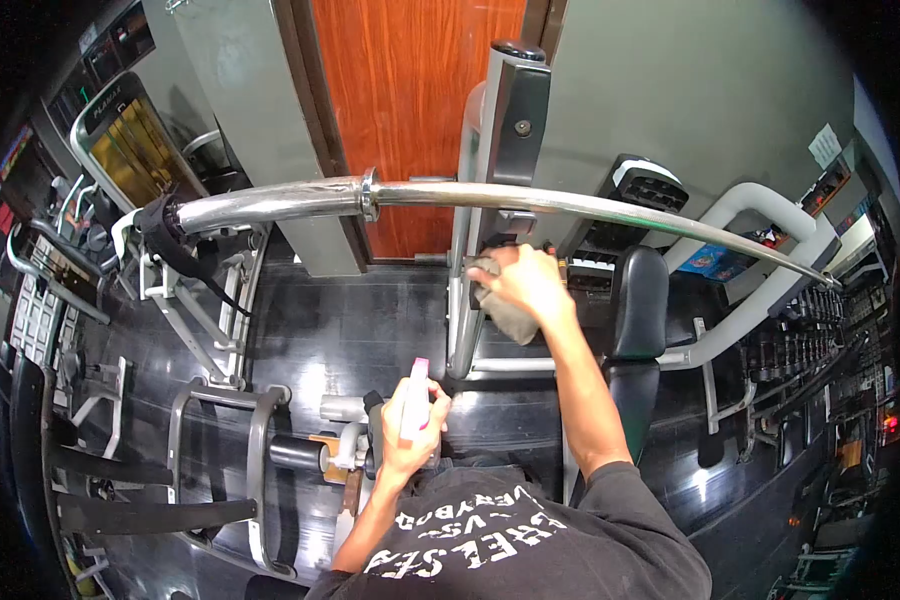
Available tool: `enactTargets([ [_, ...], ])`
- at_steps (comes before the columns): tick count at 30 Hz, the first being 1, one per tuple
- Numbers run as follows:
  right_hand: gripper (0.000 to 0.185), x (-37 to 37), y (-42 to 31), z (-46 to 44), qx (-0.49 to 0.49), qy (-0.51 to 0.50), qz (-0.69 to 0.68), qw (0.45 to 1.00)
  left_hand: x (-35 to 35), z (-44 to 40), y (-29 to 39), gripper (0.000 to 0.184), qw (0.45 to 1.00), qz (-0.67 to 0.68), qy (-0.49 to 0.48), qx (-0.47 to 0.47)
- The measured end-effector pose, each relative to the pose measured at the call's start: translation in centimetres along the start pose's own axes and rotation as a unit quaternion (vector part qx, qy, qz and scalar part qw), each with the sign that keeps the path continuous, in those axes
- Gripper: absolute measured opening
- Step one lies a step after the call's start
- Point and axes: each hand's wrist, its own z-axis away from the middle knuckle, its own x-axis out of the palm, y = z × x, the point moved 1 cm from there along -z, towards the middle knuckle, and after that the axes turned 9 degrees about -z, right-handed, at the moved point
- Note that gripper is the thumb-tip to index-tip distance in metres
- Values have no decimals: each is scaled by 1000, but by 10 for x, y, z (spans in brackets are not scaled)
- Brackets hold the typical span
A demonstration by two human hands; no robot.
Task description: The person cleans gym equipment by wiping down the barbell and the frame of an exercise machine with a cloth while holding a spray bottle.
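Note:
My left hand (404,440) is closed around a white and pink bottle (417,402) that looks like a spray bottle, held upright in front of my torso. Higher up and to the right, my right hand (532,284) grips a grey cloth (511,320), part of which hangs below the fingers. The cloth is beside the grey metal upright (461,335) of a gym machine; whether it touches the metal I cannot tell. A chrome barbell (590,205) crosses the view above both hands, and a black strap (165,240) hangs at its left end.
A black padded seat back (639,300) stands right of my right arm. Gym machine frames (255,470) are at the left. A dumbbell rack (795,345) is at the far right. Behind the upright is a reddish wooden door (410,90). The floor (370,310) is dark and shiny.

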Motion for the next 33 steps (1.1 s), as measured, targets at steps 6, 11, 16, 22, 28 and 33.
enactTargets([
  [6,48,39,-1,23,-56,123,-1,991,5,-5,1,14,999,-13,-42,1],
  [11,34,17,4,10,-46,-18,-55,997,19,-4,10,14,996,-5,-85,18],
  [16,43,-26,14,3,-34,-120,-183,975,15,3,12,14,995,6,-103,16],
  [22,32,36,10,17,-48,34,-120,991,1,10,1,15,992,-3,-122,28],
  [28,30,43,35,35,-74,137,-188,970,-9,14,3,15,994,10,-108,36],
  [33,30,101,69,63,126,350,-698,612,-27,24,-14,16,997,47,-54,11],
])
